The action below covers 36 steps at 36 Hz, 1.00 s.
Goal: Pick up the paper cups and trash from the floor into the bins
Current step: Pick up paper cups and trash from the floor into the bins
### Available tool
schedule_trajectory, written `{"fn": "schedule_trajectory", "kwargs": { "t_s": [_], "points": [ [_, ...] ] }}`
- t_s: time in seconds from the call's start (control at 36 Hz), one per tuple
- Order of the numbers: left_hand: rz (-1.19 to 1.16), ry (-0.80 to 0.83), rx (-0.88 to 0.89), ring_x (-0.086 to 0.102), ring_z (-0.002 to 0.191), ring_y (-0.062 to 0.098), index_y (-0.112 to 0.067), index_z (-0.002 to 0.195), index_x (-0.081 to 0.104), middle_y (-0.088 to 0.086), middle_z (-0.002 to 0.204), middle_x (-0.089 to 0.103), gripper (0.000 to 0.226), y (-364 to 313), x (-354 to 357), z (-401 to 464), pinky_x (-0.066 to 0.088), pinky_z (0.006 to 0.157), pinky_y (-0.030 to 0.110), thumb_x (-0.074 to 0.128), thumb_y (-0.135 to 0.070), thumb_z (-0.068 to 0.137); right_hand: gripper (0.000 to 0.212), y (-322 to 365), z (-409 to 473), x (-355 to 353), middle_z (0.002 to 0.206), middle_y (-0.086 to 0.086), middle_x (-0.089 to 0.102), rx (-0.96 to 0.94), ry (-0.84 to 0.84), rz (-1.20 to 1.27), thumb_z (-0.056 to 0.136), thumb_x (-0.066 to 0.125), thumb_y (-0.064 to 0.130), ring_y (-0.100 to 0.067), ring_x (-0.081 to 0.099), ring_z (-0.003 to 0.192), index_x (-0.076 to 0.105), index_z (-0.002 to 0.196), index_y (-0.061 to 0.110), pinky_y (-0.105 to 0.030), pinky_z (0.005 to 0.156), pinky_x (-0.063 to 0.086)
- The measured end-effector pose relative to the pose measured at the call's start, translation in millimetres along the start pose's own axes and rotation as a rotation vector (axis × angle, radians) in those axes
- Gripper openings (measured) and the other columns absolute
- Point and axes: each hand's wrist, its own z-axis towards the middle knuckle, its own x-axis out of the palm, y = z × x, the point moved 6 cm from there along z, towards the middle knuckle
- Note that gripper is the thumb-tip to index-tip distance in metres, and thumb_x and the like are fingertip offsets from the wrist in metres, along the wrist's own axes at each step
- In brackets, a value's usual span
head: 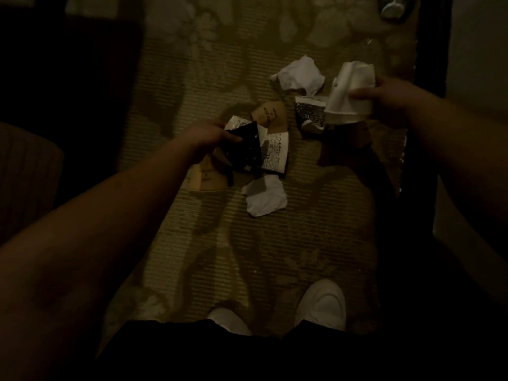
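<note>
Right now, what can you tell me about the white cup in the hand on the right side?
The white paper cup looks like plain white paper with a rolled rim. It is tipped so the rim points down toward the person, and its side looks a bit squashed. The right hand grips it by the side, thumb across the front, holding it up above the patterned carpet. A small dark mark shows near its left edge.

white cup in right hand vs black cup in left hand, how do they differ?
The white cup is plain and pale; the black cup is dark with small light specks. The white cup is held up off the rug, apart from the pile; the black cup is low among the flattened printed and brown cups. The right hand grips the white cup by its side; the left hand pinches the black cup at its edge. Both look crushed.
</note>
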Motion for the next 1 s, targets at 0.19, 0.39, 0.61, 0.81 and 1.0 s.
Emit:
{"fn": "schedule_trajectory", "kwargs": {
  "t_s": [0.19, 0.39, 0.61, 0.81, 1.0],
  "points": [
    [0.035, 0.067, -0.004, 0.062, 0.108, 0.020, -0.014, 0.117, 0.066, 0.002, 0.112, 0.068, 0.033, -3, 19, 9, 0.053, 0.088, 0.035, 0.075, -0.016, 0.086, 0.054, -21, 0, -26, 0.131, -0.006, 0.063, 0.023, -0.039, 0.090, 0.091, 0.066, 0.014, -0.023, 0.063, 0.118, 0.050, 0.143, 0.016, -0.040, 0.098, 0.052],
    [-0.108, 0.015, 0.023, 0.069, 0.091, 0.020, -0.020, 0.103, 0.063, 0.004, 0.102, 0.070, 0.020, -12, 15, 10, 0.057, 0.069, 0.032, 0.073, -0.015, 0.087, 0.051, -18, 4, -21, 0.125, -0.005, 0.067, 0.017, -0.021, 0.117, 0.090, 0.067, 0.015, -0.023, 0.065, 0.116, 0.053, 0.139, 0.014, -0.038, 0.094, 0.053],
    [-0.355, 0.030, 0.069, 0.070, 0.086, 0.014, -0.014, 0.124, 0.059, 0.001, 0.102, 0.071, 0.032, -55, 5, -7, 0.058, 0.057, 0.026, 0.065, -0.011, 0.093, 0.052, 14, 4, 32, 0.127, -0.006, 0.065, -0.026, 0.062, 0.059, 0.090, 0.070, 0.016, -0.023, 0.063, 0.114, 0.052, 0.139, 0.016, -0.042, 0.096, 0.053],
    [-0.480, -0.005, 0.055, 0.069, 0.091, 0.017, -0.015, 0.117, 0.060, 0.002, 0.105, 0.069, 0.022, -93, -22, -79, 0.060, 0.059, 0.029, 0.061, -0.012, 0.095, 0.046, 76, -52, 60, 0.119, -0.003, 0.067, -0.015, 0.145, 0.058, 0.091, 0.069, 0.016, -0.021, 0.065, 0.108, 0.053, 0.134, 0.016, -0.035, 0.085, 0.055],
    [-0.592, -0.049, -0.004, 0.068, 0.096, 0.022, -0.017, 0.108, 0.061, 0.004, 0.107, 0.067, 0.016, -126, -60, -188, 0.060, 0.069, 0.034, 0.065, -0.013, 0.093, 0.046, 150, -141, 67, 0.119, -0.004, 0.067, 0.021, 0.177, 0.043, 0.092, 0.067, 0.015, -0.019, 0.065, 0.108, 0.054, 0.136, 0.013, -0.032, 0.084, 0.056]
  ]
}}
